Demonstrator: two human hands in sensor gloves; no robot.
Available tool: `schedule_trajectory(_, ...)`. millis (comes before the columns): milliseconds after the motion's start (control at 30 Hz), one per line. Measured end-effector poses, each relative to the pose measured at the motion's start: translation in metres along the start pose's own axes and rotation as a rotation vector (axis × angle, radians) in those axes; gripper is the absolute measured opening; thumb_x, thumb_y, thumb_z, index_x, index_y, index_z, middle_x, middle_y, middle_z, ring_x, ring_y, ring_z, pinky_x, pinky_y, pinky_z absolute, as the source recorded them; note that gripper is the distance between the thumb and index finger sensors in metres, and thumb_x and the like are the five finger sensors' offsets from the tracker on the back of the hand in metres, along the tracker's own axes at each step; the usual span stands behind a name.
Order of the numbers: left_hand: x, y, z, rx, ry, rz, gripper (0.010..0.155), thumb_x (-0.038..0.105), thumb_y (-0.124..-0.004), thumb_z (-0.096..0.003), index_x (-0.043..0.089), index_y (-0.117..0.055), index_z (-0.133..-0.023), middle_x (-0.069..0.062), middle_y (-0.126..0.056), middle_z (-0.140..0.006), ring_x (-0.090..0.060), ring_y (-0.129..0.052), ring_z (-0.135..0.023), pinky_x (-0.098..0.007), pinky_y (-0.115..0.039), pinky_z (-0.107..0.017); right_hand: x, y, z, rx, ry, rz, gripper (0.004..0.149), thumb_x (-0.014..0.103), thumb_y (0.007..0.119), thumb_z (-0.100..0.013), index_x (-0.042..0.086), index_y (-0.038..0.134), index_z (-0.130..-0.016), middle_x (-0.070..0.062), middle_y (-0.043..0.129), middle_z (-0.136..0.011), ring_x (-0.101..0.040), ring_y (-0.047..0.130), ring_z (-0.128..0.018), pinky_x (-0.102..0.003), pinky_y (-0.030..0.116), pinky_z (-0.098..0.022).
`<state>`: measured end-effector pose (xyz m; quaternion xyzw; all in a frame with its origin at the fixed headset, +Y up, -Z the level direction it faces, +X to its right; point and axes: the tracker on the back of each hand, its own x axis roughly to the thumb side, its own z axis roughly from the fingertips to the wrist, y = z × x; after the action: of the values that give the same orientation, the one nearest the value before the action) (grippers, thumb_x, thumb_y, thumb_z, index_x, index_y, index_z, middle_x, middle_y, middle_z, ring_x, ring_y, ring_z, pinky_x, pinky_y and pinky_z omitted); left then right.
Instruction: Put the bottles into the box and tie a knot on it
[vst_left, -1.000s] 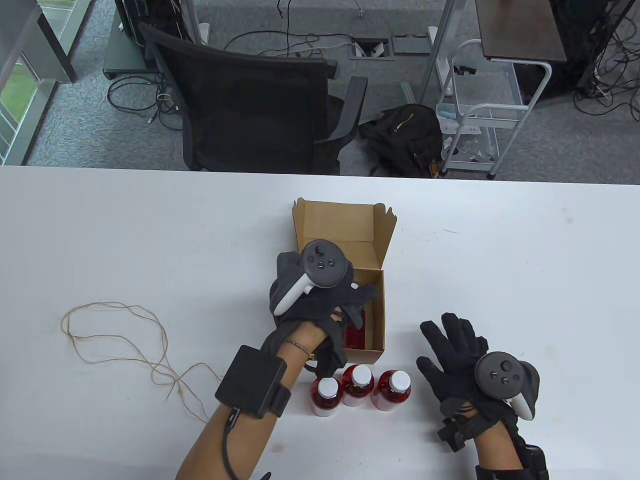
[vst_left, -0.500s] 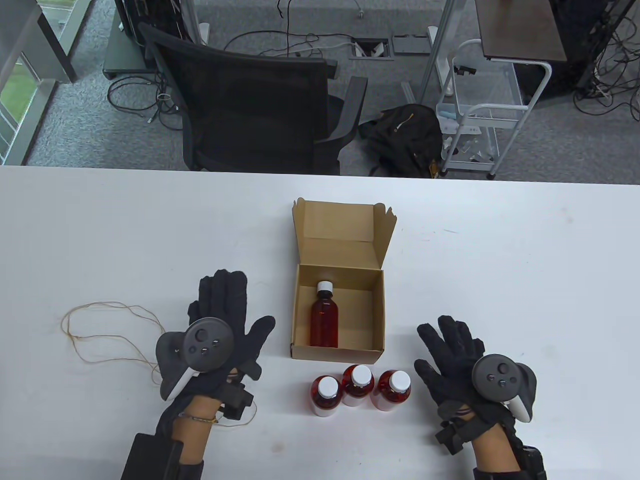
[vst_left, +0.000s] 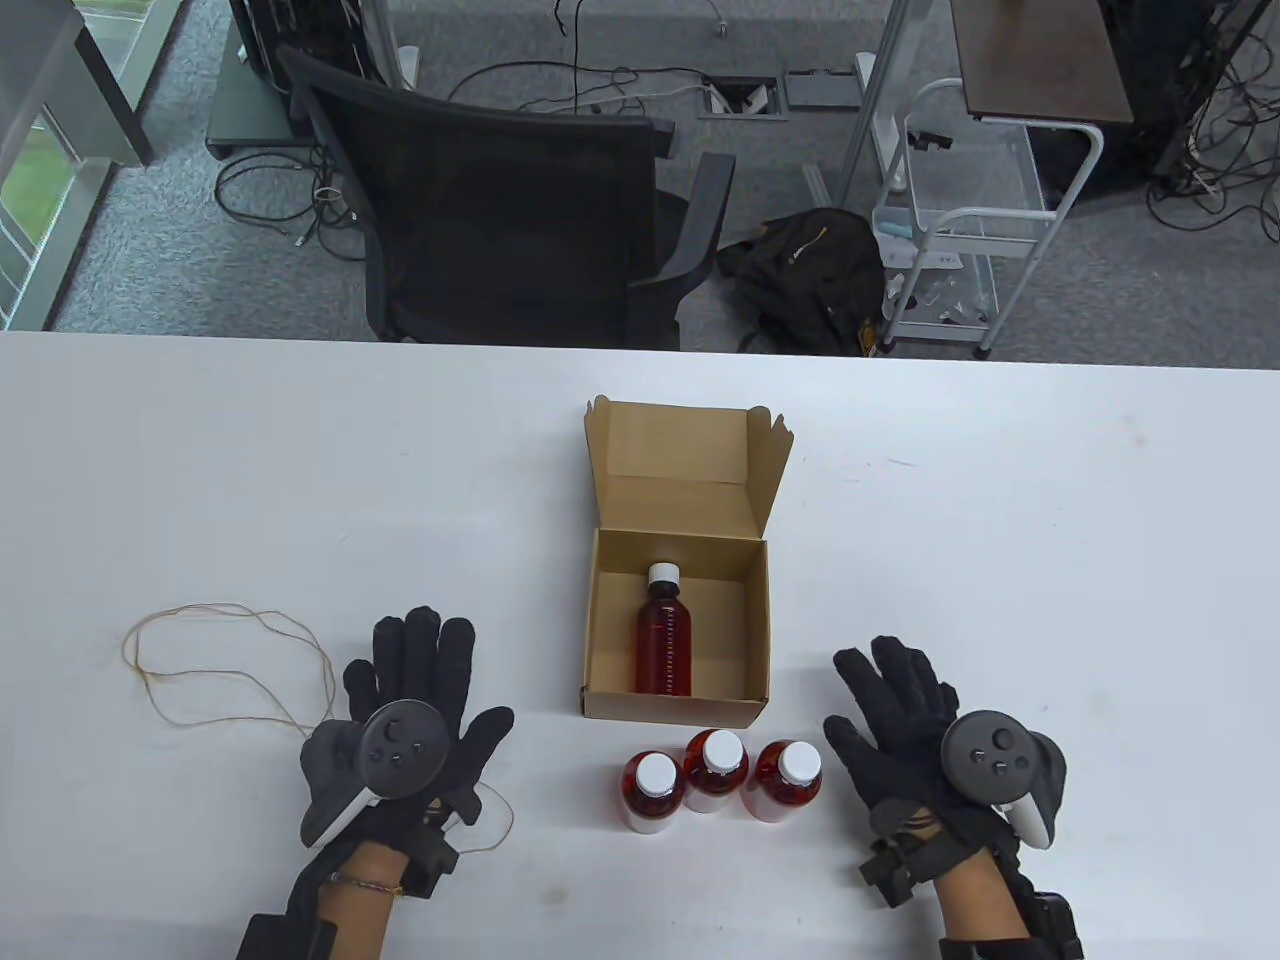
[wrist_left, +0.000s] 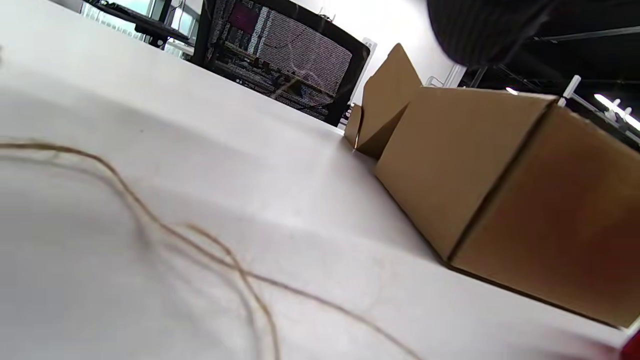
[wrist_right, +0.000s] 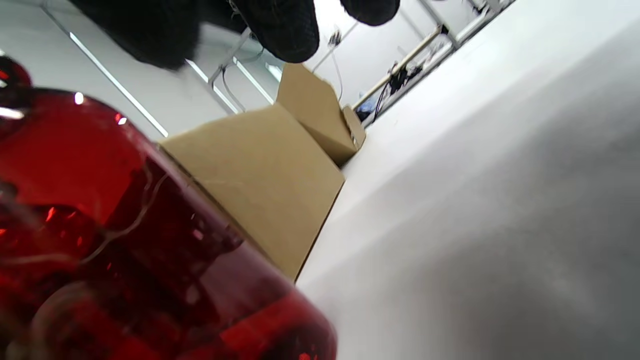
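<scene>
Three bottles (vst_left: 716, 781) (labels unseen) outside box (vst_left: 675, 705)

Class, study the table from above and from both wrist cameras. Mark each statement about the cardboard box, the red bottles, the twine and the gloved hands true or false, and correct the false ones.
1. The open brown cardboard box holds one red bottle with a white cap lying on its side. True.
2. Four red bottles stand in front of the box. False: three bottles stand there.
3. The left hand grips a bottle. False: it lies flat on the white table, fingers straight.
4. The thin brown twine lies left of the box. True.
5. The right hand holds nothing. True.
</scene>
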<state>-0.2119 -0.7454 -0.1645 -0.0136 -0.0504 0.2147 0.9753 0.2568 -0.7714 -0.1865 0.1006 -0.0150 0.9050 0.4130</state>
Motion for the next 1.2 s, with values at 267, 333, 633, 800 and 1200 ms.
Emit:
schedule_trajectory(267, 0.001, -0.003, 0.001, -0.008, -0.007, 0.033, 0.095, 0.059, -0.075, -0.0522, 0.020, -0.021, -0.120, -0.025, -0.014, -0.126, -0.056, -0.015, -0.110, -0.074, -0.024, -0.069, 0.008, 0.008, 0.001, 0.127, -0.140, -0.441, 0.101, 0.067, 0.078, -0.043, 0.013, 0.029, -0.113, -0.030, 0.035, -0.114, -0.061, 0.037, -0.097, -0.076, 0.043, -0.064)
schedule_trajectory(333, 0.001, -0.003, 0.001, -0.011, -0.007, 0.032, 0.095, 0.059, -0.075, -0.0520, 0.020, -0.022, -0.120, -0.025, -0.015, -0.126, -0.056, -0.015, -0.110, -0.074, -0.024, -0.069, 0.012, 0.015, 0.001, 0.212, -0.147, -0.481, 0.101, 0.062, 0.087, -0.041, 0.014, 0.034, -0.113, -0.029, 0.038, -0.114, -0.061, 0.045, -0.096, -0.075, 0.048, -0.064)
schedule_trajectory(633, -0.003, -0.004, 0.000, -0.021, 0.007, 0.048, 0.094, 0.059, -0.075, -0.0524, 0.020, -0.022, -0.120, -0.026, -0.016, -0.126, -0.057, -0.016, -0.109, -0.074, -0.024, -0.069, 0.021, 0.027, 0.001, 0.329, -0.101, -0.266, 0.090, 0.048, 0.099, -0.037, 0.014, 0.055, -0.108, -0.028, 0.056, -0.109, -0.056, 0.057, -0.094, -0.076, 0.053, -0.062)
schedule_trajectory(800, -0.002, -0.004, 0.000, -0.021, 0.005, 0.052, 0.094, 0.059, -0.075, -0.0525, 0.019, -0.022, -0.120, -0.026, -0.016, -0.126, -0.057, -0.017, -0.109, -0.074, -0.024, -0.069, 0.021, 0.030, 0.000, 0.344, -0.106, -0.281, 0.080, 0.041, 0.101, -0.036, 0.020, 0.065, -0.104, -0.022, 0.063, -0.107, -0.050, 0.059, -0.096, -0.073, 0.050, -0.065)
schedule_trajectory(1200, -0.002, -0.005, -0.001, -0.027, -0.004, 0.068, 0.094, 0.059, -0.075, -0.0526, 0.020, -0.022, -0.120, -0.026, -0.017, -0.126, -0.057, -0.017, -0.110, -0.074, -0.024, -0.069, 0.031, -0.022, -0.007, 0.216, -0.170, -0.472, 0.082, 0.033, 0.100, -0.038, 0.010, 0.058, -0.106, -0.023, 0.069, -0.103, -0.050, 0.067, -0.091, -0.065, 0.059, -0.065)
